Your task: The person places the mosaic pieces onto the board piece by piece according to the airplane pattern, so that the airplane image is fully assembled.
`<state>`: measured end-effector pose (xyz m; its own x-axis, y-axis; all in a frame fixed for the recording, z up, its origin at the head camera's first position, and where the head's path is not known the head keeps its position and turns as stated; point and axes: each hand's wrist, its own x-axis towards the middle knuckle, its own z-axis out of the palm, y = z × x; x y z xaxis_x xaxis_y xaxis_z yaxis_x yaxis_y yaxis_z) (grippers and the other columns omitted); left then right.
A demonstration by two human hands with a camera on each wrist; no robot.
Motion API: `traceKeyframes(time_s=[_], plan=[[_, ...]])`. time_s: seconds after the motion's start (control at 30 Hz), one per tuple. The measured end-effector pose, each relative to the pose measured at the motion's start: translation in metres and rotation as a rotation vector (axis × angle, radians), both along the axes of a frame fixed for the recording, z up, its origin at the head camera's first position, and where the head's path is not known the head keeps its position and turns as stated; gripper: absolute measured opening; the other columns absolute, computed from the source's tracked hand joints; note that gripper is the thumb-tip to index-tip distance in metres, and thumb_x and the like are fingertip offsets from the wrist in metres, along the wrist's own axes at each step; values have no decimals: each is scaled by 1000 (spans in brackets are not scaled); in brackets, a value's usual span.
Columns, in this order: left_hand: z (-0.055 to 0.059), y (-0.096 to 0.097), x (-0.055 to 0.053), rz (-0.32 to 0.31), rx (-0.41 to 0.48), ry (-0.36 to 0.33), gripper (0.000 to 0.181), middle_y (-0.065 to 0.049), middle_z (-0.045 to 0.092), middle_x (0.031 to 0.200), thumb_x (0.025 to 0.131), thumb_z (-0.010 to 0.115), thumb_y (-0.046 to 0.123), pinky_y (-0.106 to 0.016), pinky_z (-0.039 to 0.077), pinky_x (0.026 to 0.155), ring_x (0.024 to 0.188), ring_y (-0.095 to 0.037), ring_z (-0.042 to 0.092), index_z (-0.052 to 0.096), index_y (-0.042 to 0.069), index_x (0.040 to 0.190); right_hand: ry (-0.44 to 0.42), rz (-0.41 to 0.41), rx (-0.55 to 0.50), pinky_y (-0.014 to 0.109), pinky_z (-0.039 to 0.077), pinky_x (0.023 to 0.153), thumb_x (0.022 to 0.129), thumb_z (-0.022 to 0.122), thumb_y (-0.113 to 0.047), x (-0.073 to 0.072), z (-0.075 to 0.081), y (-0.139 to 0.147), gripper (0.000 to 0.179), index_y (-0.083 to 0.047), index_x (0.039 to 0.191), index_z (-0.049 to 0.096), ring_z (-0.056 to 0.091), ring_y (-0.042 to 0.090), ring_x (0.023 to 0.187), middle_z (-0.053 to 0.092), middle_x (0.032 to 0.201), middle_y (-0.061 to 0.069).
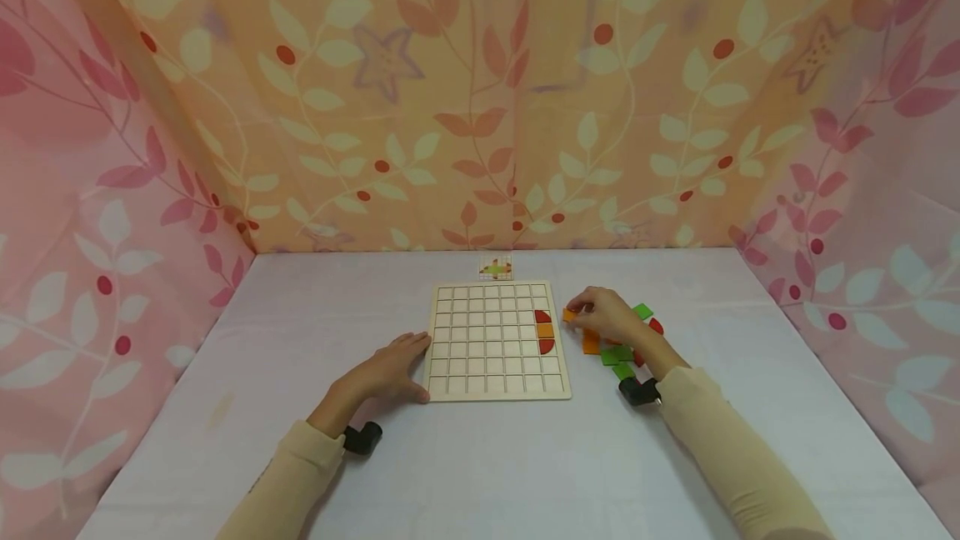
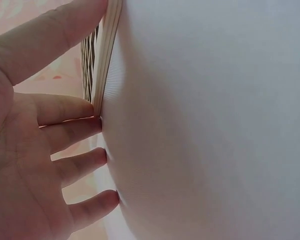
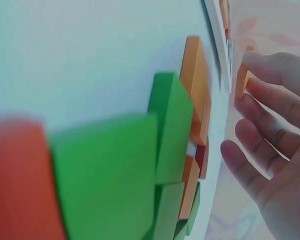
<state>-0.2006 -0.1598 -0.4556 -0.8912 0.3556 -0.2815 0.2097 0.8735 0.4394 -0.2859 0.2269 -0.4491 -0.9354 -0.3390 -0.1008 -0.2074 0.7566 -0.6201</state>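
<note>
Your right hand pinches an orange square tile between thumb and fingertips, holding it just beyond the right edge of the gridded wooden board, its last two fingers apart from the tile. Your left hand lies at the board's left side, fingers straight and somewhat spread — thumb and forefinger touch the board's edge. In the grid's rightmost column, you have a seated orange tile between an upper red quarter-round tile and a lower red quarter-round tile. Loose green tiles, with orange and red ones, lie under and beside your right hand; a small pattern card rests just behind the board on the white tablecloth.
</note>
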Motion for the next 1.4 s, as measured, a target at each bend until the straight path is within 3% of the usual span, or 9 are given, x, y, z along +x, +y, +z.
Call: traceKeyframes(time_s=[0.87, 1.2, 1.4], plan=[[1, 0, -1, -1, 24, 11, 96, -15, 33, 158, 71, 86, 27, -61, 24, 116, 148, -39, 23, 36, 1, 149, 22, 28, -126, 27, 47, 71, 82, 77, -20, 6, 0, -20, 29, -6, 107, 73, 52, 22, 87, 65, 99, 8], [-1, 1, -1, 12, 20, 11, 97, -14, 33, 158, 71, 87, 28, -60, 25, 116, 148, -38, 23, 36, 2, 149, 100, 96, -72, 28, 45, 74, 82, 76, -15, 7, 0, -35, 25, -4, 104, 74, 54, 18, 84, 67, 95, 6], [-1, 1, 0, 26, 27, 16, 97, -15, 34, 157, 70, 88, 27, -59, 25, 117, 148, -37, 24, 36, 3, 149, 87, 108, -43, 28, 44, 74, 82, 77, -18, 7, 2, -45, 26, -5, 104, 74, 52, 18, 84, 66, 96, 5]])
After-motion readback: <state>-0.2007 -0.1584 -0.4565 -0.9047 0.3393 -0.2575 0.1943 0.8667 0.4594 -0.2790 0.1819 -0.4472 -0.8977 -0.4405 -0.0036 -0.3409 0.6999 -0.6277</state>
